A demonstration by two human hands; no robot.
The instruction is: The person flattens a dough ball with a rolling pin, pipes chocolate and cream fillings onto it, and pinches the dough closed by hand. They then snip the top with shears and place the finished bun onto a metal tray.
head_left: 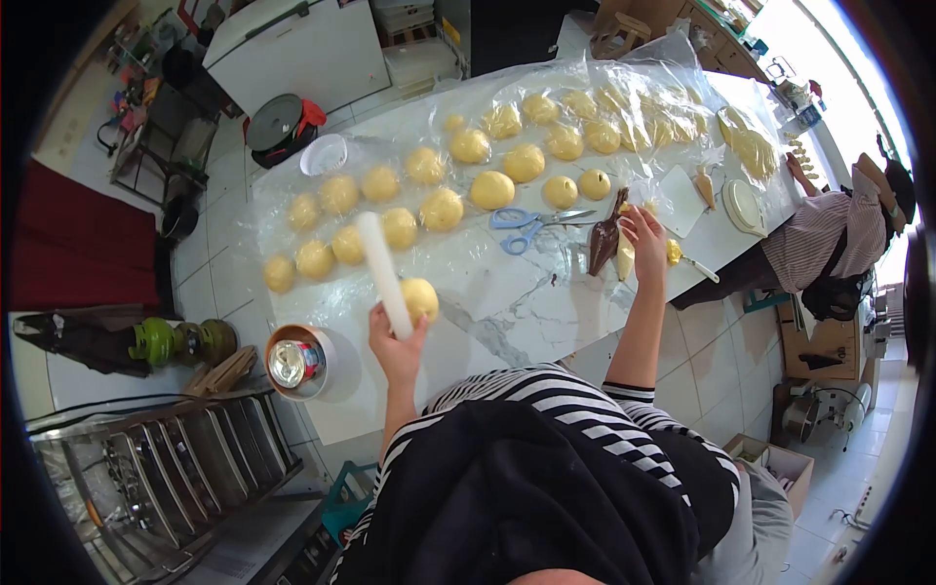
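Note:
My left hand (395, 343) is closed around the lower end of a white rolling pin (378, 258), which slants up and away over the table. Right beside the pin, close to my left thumb, is a smooth yellow dough ball (420, 298). My right hand (644, 242) is over the right part of the table with its fingers drawn together; a bit of yellow shows at the fingertips, too small to name. Next to it lie a piping bag of dark brown filling (604, 242) and a pale yellow bag (626, 257), partly hidden by the hand.
Blue-handled scissors (522, 232) lie mid-table. Rows of dough balls (444, 208) sit behind, many under clear plastic sheet (390, 146). A can in a bowl (295, 363) stands at the left edge. A knife (700, 269) is at the right; another person (819, 229) works beyond.

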